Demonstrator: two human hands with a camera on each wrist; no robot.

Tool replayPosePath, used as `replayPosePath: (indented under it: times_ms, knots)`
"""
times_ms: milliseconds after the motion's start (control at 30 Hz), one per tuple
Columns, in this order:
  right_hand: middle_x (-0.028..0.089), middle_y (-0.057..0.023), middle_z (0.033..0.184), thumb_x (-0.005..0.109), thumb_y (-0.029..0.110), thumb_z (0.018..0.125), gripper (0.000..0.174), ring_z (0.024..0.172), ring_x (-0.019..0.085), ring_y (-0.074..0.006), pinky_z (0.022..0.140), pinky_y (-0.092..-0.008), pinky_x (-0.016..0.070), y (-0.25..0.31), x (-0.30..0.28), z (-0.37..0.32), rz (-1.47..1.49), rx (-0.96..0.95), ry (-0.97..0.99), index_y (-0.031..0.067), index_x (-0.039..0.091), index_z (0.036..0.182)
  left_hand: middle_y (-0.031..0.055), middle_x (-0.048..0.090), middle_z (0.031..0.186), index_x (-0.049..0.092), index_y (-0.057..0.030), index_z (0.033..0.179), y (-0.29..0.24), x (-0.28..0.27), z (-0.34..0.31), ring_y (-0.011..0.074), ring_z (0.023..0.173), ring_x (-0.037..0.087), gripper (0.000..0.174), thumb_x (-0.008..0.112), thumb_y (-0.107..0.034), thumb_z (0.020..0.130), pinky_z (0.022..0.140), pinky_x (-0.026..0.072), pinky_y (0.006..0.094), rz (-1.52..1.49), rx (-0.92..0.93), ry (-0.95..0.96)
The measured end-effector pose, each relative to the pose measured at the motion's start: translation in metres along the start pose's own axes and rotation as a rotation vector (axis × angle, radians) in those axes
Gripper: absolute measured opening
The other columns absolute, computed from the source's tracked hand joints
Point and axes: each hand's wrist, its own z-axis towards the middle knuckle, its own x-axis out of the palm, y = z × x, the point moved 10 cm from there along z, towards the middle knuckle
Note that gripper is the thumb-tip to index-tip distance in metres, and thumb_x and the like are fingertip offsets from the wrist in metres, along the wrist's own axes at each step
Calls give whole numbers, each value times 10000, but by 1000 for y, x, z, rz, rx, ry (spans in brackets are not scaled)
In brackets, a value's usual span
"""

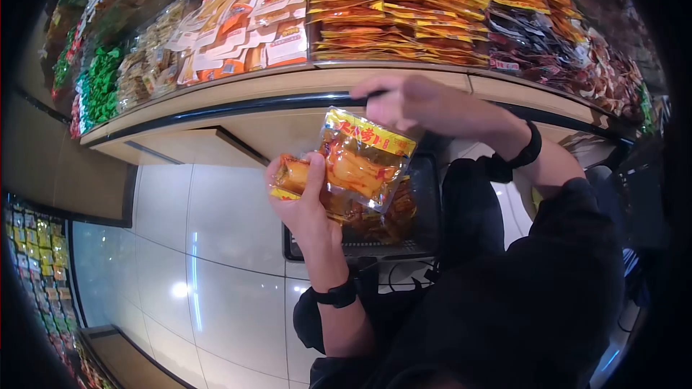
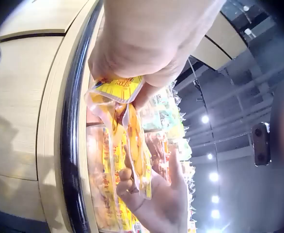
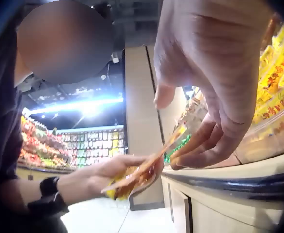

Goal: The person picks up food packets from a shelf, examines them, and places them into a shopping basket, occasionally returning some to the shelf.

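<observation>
My left hand (image 1: pixel 308 205) grips a clear snack packet (image 1: pixel 360 166) with a yellow printed header and orange-brown food inside, its thumb pressed over the near edge. A second packet (image 1: pixel 290 173) of the same look sits in that palm, under the fingers. Just above the header is my right hand (image 1: pixel 407 103), thumb held apart and fingers loosely bent. In the right wrist view the right hand (image 3: pixel 214 73) has nothing between thumb and fingers, and the packet's edge (image 3: pixel 156 160) slants up close to its fingertips.
Beneath the hands, a dark basket (image 1: pixel 429 227) on the tiled floor (image 1: pixel 231 245) holds similar packets. Ahead runs a counter with a black rail (image 1: pixel 238 106), its bins heaped with yellow packets (image 1: pixel 396 21), white-and-orange packets (image 1: pixel 245 21) and green ones (image 1: pixel 103 79).
</observation>
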Motion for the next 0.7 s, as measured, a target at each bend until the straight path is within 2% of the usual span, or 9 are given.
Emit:
replayPosePath:
  times_ms: [33, 67, 100, 200, 300, 367, 467, 567, 700]
  knots:
    - [657, -87, 1311, 701, 156, 962, 363, 1122, 641, -119, 898, -261, 499, -22, 8, -8, -49, 209, 44, -44, 654, 1261, 95, 654, 1098, 511, -77, 1277, -9, 5, -2, 181, 1021, 665, 501, 794, 22, 875, 890, 580, 320, 15, 73, 12]
    - [727, -17, 804, 795, 332, 905, 440, 774, 624, -77, 736, -271, 498, -14, 21, -16, 99, 101, 63, -9, 702, 1167, 86, 660, 1069, 512, -77, 1243, -12, 11, -5, 168, 1001, 666, 476, 799, 15, 874, 859, 585, 319, 43, 71, 26]
    - [737, -77, 820, 805, 319, 890, 380, 754, 627, -86, 691, -281, 496, -21, 23, -15, 23, -99, 31, -22, 727, 1039, 86, 660, 1069, 512, -77, 1243, -12, 14, -7, 168, 1001, 666, 476, 799, 15, 874, 859, 585, 319, 39, 66, 28]
    - [693, -120, 763, 806, 272, 878, 318, 694, 624, -149, 661, -294, 489, 0, 17, -29, -258, -39, 2, -31, 725, 929, 114, 650, 1083, 503, -35, 1273, -14, 22, -9, 175, 946, 682, 455, 767, 0, 904, 847, 588, 314, 135, 119, 68]
    - [645, -132, 730, 794, 164, 844, 209, 653, 612, -245, 621, -346, 490, 20, -17, -43, -535, 14, -207, -28, 710, 847, 139, 651, 1059, 500, -37, 1270, -10, 20, -2, 215, 891, 698, 404, 732, -27, 939, 832, 603, 352, 32, 82, 76]
    - [609, -126, 747, 762, 90, 786, 156, 701, 598, -289, 624, -392, 483, 91, -35, -74, -962, -592, -583, -24, 687, 861, 155, 682, 1000, 502, -42, 1229, -9, 22, -2, 250, 852, 726, 353, 723, -45, 953, 818, 614, 376, -102, -16, 66]
    - [605, -97, 809, 747, -24, 717, 256, 765, 593, -302, 681, -387, 491, 103, -47, -79, -1295, -527, -567, -7, 705, 969, 181, 676, 1014, 488, -33, 1242, -11, 22, 0, 272, 849, 737, 359, 711, -44, 961, 810, 623, 391, -110, -18, 76]
    - [575, -99, 829, 740, -23, 682, 319, 816, 586, -285, 719, -382, 502, 81, -49, -69, -1499, -438, -480, -8, 686, 995, 191, 676, 1030, 478, -35, 1263, -12, 25, 1, 277, 857, 740, 364, 697, -51, 973, 815, 625, 394, -103, -25, 71]
    - [561, -94, 817, 723, -20, 677, 287, 794, 570, -286, 712, -386, 506, 67, -52, -62, -1520, -436, -494, -10, 670, 960, 195, 660, 1075, 507, -24, 1251, -8, 28, 1, 280, 888, 727, 353, 706, -51, 960, 824, 626, 406, -108, -66, 96]
